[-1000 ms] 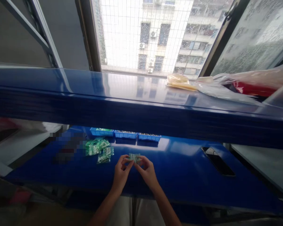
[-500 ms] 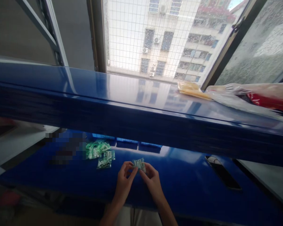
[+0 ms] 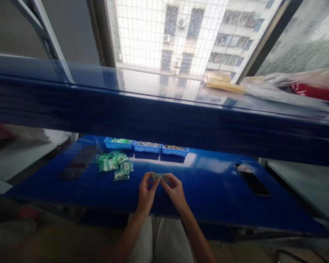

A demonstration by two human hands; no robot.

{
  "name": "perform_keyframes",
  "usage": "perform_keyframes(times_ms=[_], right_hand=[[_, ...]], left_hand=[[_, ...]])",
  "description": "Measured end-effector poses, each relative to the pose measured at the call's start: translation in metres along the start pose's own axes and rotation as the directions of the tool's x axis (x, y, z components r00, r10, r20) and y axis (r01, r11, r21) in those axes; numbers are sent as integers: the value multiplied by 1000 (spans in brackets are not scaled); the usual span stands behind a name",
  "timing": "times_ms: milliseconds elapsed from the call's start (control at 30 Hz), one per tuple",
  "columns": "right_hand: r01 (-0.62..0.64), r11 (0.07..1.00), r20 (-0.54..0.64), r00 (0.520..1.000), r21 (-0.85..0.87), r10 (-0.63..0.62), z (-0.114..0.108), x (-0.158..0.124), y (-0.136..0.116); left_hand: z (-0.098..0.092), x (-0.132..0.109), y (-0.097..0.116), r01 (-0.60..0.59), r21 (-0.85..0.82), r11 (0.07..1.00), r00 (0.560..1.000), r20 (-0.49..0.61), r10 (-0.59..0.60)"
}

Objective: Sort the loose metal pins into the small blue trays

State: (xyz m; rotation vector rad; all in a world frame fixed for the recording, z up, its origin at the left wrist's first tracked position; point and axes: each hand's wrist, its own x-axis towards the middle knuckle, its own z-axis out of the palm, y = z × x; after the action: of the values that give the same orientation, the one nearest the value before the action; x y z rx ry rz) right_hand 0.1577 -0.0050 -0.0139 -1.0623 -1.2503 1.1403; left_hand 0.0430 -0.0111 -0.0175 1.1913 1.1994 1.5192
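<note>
Both my hands meet over the blue work surface (image 3: 208, 190), pinching one small clear packet (image 3: 159, 176) with green print between them. My left hand (image 3: 146, 191) grips its left end with thumb and fingers closed. My right hand (image 3: 174, 190) grips the right end the same way. The packet is held nearly flat, a little above the surface. A pile of similar green packets (image 3: 115, 166) lies to the left of my hands.
Three small blue bins (image 3: 146, 147) with small parts stand in a row at the back. A dark phone (image 3: 252, 179) lies flat at the right. A blue shelf (image 3: 153, 106) overhangs, carrying plastic bags (image 3: 276, 89). Behind is a meshed window.
The packet, tilted up half a second ago, now lies flatter between my fingers. My view has shifted, bringing the blue bins back into sight.
</note>
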Motion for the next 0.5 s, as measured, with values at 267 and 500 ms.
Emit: perform_keyframes(times_ms=[267,500], right_hand=[[182,982,-113,976,-48,-186,-1,-1,-2],[139,990,-113,984,-25,-141,2,-2,-3]], left_hand=[[-9,0,0,-228,189,955,973,81,216],[-11,-3,0,-227,262,938,971,-12,238]])
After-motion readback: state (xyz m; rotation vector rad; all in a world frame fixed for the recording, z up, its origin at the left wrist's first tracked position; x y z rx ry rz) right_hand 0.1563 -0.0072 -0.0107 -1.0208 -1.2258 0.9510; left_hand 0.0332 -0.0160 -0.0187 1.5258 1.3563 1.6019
